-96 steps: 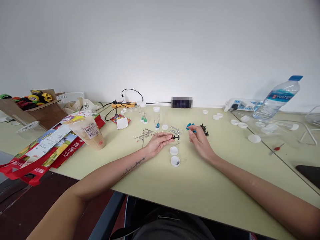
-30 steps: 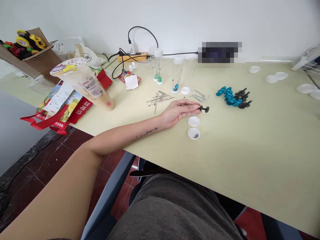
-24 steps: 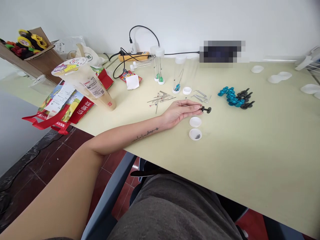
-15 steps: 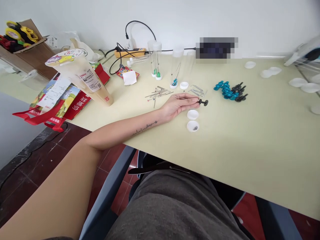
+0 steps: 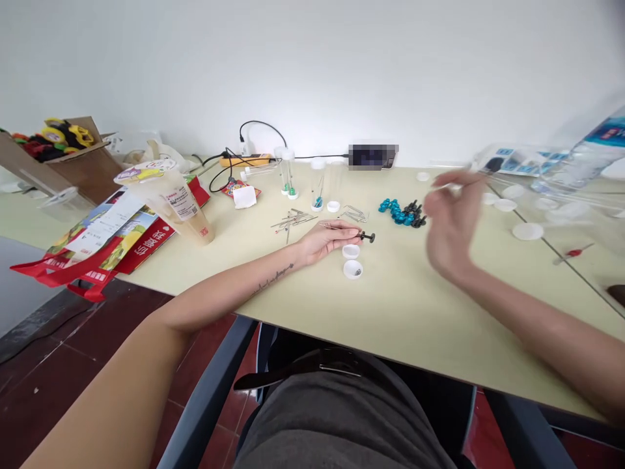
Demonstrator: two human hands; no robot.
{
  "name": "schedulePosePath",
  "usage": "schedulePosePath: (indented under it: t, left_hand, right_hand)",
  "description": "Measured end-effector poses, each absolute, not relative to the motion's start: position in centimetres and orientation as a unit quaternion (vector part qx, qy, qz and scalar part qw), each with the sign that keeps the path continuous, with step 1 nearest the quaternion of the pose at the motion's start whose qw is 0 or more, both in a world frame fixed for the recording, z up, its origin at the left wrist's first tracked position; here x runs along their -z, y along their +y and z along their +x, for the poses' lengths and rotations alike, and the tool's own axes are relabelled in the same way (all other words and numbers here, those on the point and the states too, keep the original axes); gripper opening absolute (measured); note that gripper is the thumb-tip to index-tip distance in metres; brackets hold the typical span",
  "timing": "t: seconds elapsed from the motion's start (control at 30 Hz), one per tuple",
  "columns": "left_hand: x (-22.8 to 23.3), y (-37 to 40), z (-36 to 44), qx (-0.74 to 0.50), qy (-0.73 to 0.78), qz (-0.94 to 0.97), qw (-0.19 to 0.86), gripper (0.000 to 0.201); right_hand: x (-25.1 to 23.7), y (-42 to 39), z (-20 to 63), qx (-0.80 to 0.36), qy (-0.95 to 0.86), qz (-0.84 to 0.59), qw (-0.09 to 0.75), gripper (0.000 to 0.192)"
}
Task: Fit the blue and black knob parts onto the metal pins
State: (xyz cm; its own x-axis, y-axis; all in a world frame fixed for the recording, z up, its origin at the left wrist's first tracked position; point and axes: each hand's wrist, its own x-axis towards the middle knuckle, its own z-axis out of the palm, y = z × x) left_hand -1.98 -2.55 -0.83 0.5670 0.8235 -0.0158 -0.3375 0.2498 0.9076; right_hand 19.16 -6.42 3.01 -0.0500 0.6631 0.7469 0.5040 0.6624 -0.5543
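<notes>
At the far left of the frame I see a cardboard box (image 5: 73, 170) of toys, then a sealed drink cup (image 5: 168, 198) lying tilted on red printed bags (image 5: 97, 251). Near the centre, loose pins (image 5: 291, 221) lie before some clear tubes (image 5: 288, 172). My left hand (image 5: 325, 240) rests on the table (image 5: 400, 306), fingers pressed together, pinching a black screw (image 5: 367, 236) at centre frame. Just below it sit two white caps (image 5: 351, 259). Right of centre lies a pile of blue and black screws (image 5: 403, 213). My right hand (image 5: 452, 225) hangs blurred above the table, fingers spread, holding nothing.
</notes>
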Motion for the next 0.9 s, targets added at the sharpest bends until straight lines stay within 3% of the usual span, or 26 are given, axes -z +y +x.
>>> schedulePosePath:
  t: [0.2,0.4,0.9]
  left_hand:
    - [0.8,-2.6,-1.8,-0.394,0.241,0.468,0.753,0.015]
    - [0.9,-2.5,-1.8,-0.397,0.241,0.475,0.748,0.017]
    - [1.1,-2.8,-1.5,-0.407,0.242,0.491,0.732,0.028]
  right_hand:
    - [0.1,-7.5,18.1,-0.213,-0.734,-0.424,0.485,0.026]
    - [0.0,-7.3,17.9,-0.228,-0.766,-0.411,0.439,0.034]
    - [0.2,-6.9,18.1,-0.391,-0.668,-0.416,0.477,0.033]
